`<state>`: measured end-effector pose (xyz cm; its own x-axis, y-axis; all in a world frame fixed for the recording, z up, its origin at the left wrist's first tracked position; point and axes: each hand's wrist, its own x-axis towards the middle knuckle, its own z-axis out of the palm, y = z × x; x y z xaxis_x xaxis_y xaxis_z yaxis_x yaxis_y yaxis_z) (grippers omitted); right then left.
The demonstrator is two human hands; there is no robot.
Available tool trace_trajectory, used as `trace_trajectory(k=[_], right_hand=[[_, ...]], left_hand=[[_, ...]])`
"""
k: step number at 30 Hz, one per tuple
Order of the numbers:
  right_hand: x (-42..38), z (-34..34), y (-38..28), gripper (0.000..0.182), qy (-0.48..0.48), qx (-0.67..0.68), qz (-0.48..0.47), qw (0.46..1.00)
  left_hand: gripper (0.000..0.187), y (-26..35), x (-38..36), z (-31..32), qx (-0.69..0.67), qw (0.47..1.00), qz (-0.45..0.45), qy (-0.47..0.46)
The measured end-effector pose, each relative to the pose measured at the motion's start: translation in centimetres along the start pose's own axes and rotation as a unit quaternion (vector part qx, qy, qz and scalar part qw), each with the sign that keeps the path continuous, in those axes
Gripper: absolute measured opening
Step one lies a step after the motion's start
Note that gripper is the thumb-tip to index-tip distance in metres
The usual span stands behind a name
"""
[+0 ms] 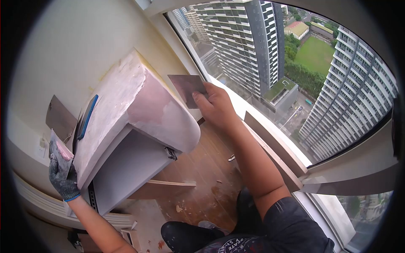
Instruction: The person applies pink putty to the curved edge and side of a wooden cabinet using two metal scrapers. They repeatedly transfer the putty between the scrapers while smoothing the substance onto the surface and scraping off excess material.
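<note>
My right hand (217,107), bare, pinches a thin rectangular scraper blade (182,84) between thumb and fingers, close to the window frame. The blade is held just beyond the curved end of a built-in cabinet (158,101), whose faces carry pale and pink filler. Over at the left, my left hand (63,181) wears a dark knitted glove with a blue cuff. It grips a flat putty plate (68,166) with a lump of pink putty (63,151) on it, beside the cabinet's left corner.
A blue-edged flat object (88,117) lies on the cabinet top, near a brown sheet (60,117) by the wall. A grey panel (130,164) slants below the cabinet. Debris dots the wooden floor (211,168). A large window (253,55) lines the right.
</note>
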<state>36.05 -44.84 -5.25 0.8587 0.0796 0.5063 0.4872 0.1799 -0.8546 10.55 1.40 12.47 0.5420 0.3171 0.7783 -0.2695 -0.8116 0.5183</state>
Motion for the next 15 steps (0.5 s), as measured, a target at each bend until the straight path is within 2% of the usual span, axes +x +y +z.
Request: trace_trajectory(k=[4, 7, 15], right_hand=[[2.2, 0.9, 1.9, 0.025, -0.024, -0.017, -0.006, 1.000], [3.2, 1.9, 2.7, 0.025, -0.024, 0.075, -0.006, 0.997], [3.1, 1.6, 1.3, 0.027, -0.083, 0.005, -0.008, 0.997]], left_hand=[[0.045, 0.7, -0.1, 0.2, 0.101, 0.992, 0.066, -0.027], [0.046, 0.4, 0.0, -0.3, 0.132, 0.988, 0.076, -0.026], [0.049, -1.4, 0.0, -2.4, 0.168, 0.983, 0.077, -0.021]])
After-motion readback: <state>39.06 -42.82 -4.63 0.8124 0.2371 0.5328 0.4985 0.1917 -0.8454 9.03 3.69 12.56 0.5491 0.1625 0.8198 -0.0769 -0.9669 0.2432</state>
